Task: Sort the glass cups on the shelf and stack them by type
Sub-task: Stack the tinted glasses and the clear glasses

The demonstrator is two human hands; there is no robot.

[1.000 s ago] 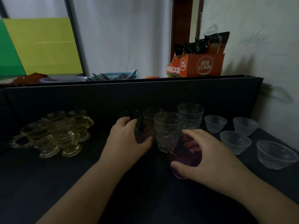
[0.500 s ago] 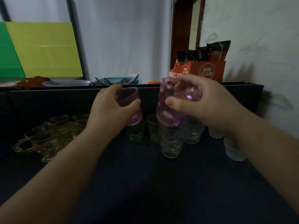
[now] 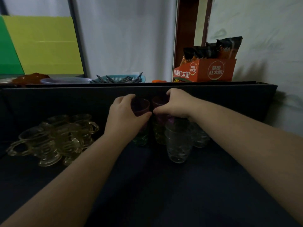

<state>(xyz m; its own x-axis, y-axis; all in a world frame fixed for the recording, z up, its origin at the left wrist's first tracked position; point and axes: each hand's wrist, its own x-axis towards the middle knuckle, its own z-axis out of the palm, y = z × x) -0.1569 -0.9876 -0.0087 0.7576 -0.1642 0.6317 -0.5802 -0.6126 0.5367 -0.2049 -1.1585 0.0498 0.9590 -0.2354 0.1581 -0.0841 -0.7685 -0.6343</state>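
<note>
Gripping one purple cup [image 3: 141, 107] in the left hand [image 3: 126, 115] and another purple cup [image 3: 159, 104] in the right hand [image 3: 177, 104], a person holds both side by side, raised above the dark shelf [image 3: 164, 185], fingers curled closed around each. Just below the purple pair stand a green cup [image 3: 141, 139] and a yellowish cup [image 3: 159, 135]; in front of these, a clear tumbler stack [image 3: 178, 145] rises, with more clear glass [image 3: 200, 138] behind it. Well left of the purple pair, amber handled cups [image 3: 54, 138] sit grouped. Judging by this, sorting is partly done: amber and clear types look gathered, while the coloured cups remain to be stacked. Behind the shelf's back panel stands an orange box [image 3: 211, 71].
</note>
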